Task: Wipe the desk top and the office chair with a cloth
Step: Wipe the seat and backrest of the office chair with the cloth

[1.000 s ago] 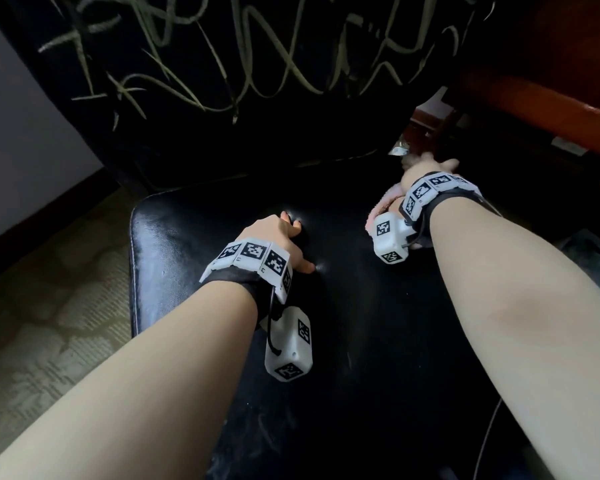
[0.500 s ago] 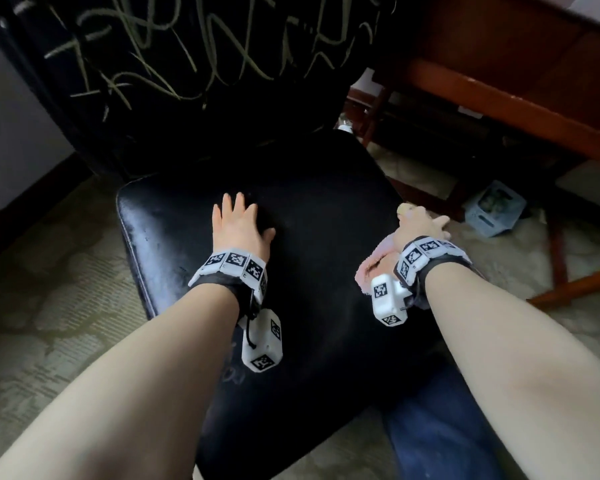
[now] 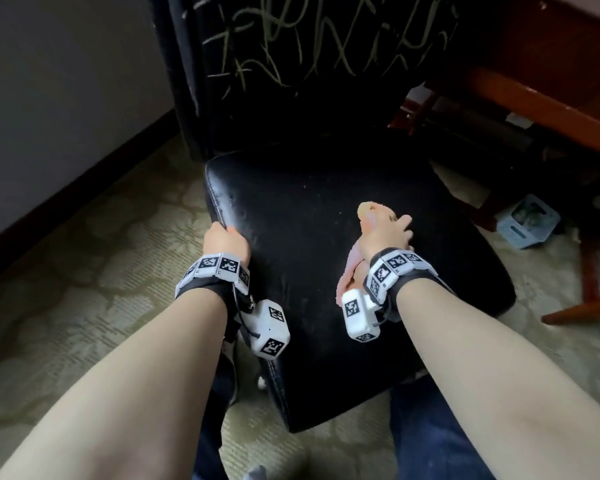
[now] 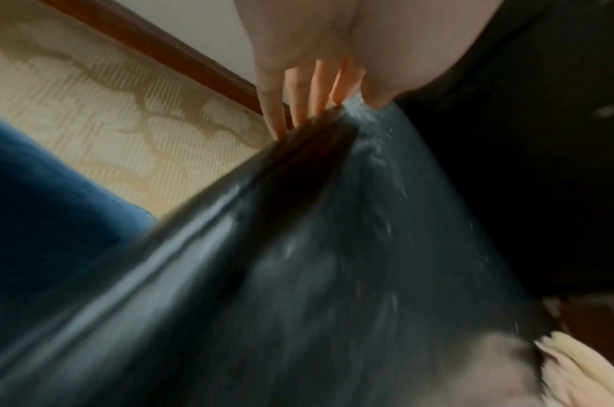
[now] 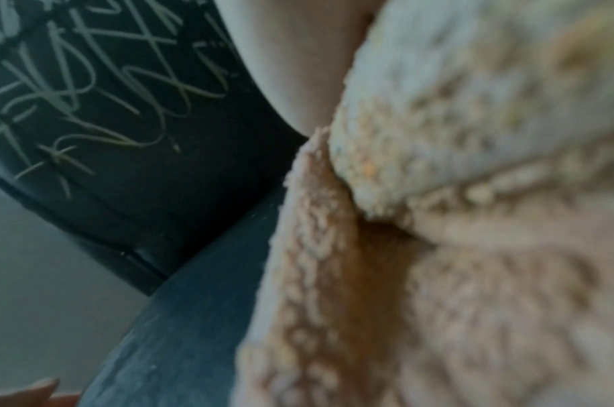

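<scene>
The office chair has a black leather seat [image 3: 309, 244] and a black backrest [image 3: 309, 64] with pale scribble marks. My left hand [image 3: 224, 237] grips the seat's left edge; in the left wrist view its fingers [image 4: 298, 91] run down the side of the seat [image 4: 333, 247] with the thumb on top. My right hand [image 3: 392, 233] holds a bunched pink-cream cloth [image 3: 368, 211] down on the right half of the seat. The cloth [image 5: 455, 220] fills the right wrist view, lying on the seat [image 5: 176, 330]. The desk [image 3: 534, 105] shows only as a wooden frame at the upper right.
A blue crate [image 3: 529, 221] sits on the carpet beside the desk's wooden legs [image 3: 586, 306]. A wall with a dark skirting board [image 3: 66, 209] runs along the left. My legs in blue jeans [image 3: 430, 445] stand against the seat's front edge.
My left hand went from lying flat on the seat to gripping its left edge. My right hand carried the cloth from the seat's right edge in towards the middle.
</scene>
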{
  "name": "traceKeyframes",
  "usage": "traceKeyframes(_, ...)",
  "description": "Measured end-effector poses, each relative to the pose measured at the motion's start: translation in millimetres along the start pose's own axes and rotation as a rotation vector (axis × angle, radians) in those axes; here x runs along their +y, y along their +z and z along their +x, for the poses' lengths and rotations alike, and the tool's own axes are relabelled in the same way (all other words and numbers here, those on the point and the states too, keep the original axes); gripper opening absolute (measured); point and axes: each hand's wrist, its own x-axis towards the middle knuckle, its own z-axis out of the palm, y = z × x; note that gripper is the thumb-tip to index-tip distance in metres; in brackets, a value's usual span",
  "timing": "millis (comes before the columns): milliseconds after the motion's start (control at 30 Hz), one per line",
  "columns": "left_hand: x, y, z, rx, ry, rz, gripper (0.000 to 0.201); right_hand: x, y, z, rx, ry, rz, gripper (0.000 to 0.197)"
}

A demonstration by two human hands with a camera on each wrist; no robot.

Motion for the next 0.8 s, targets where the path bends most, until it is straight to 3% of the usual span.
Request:
traceKeyframes(200,-6.6,-17.6,44.2,-0.023,-0.062,-0.119,0.041,-88.6,8.8,35.3,-0.028,-0.105,0.024,0.062)
traceKeyframes(367,-5.5,-22.8,74.0,-0.029,-0.079,-0.311,0.041,-142.7,16.1,61.3,0.037,-0.247,-0.006,0.045)
traceKeyframes(500,-11.3,-17.8,86.1,0.011,-0.093,-0.505,0.039,-169.0,25.4,60.8,0.04,-0.49,-0.115,0.045)
traceKeyframes(700,-13.5,-18.7,84.3,-0.005,-0.101,-0.528,0.036,-199.2,32.7,32.5,-0.147,-0.915,-0.242,0.045)
traceKeyframes(800,-13.4,-25.5,69.8,-0.02,-0.104,-0.519,0.035,-200.3,37.5,4.4,-0.159,-1.123,-0.373,0.042)
